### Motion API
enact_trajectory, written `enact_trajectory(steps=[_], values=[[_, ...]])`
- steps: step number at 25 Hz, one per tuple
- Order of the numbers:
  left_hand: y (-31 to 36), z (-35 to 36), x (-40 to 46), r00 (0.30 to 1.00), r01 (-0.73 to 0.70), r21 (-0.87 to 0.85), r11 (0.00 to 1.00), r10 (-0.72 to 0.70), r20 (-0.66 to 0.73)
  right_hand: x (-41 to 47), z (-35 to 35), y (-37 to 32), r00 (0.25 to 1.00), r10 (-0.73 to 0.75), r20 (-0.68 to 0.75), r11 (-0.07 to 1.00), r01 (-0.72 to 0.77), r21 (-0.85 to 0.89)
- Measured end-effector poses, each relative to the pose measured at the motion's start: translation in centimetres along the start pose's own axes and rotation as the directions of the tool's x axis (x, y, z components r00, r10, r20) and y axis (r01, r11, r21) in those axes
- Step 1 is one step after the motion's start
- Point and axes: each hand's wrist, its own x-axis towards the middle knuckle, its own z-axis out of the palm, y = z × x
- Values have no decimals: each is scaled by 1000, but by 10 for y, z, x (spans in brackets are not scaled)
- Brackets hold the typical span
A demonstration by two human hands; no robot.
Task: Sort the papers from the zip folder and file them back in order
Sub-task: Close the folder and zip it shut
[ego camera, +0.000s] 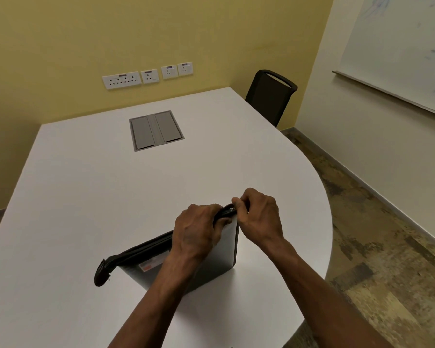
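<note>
A grey zip folder (221, 254) with black zip edging stands on its edge on the white table (111, 197), near the front. My left hand (197, 231) grips the folder's top edge near its right corner. My right hand (260, 214) pinches the zip pull (234, 209) at that same top right corner. A black handle strap (102, 272) hangs off the folder's left end. An orange and white label (150, 264) shows on the folder's side. No papers are visible.
A grey flip-lid cable box (156, 129) is set into the table's far middle. A black chair (271, 96) stands at the far right corner. Wall sockets (147, 75) line the yellow wall, and a whiteboard (399, 51) hangs on the right.
</note>
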Motion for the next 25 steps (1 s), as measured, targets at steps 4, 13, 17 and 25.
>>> enact_trajectory(steps=[4, 13, 17, 25], values=[[-2, 0, 0, 1000, 3, -3, 1000, -3, -25, 7, 3, 15, 970, 211, 123, 956, -231, 183], [-3, -5, 4, 998, 45, -46, 998, -46, -32, -2, 14, 28, 846, 379, 375, 729, -522, 442], [-6, -14, 1, 996, 42, -76, 996, -47, -70, -5, 16, 21, 911, 325, 254, 866, -395, 306], [-18, -58, -16, 978, 80, -338, 938, -139, -155, -24, -2, -6, 985, 114, 131, 876, -162, 454]])
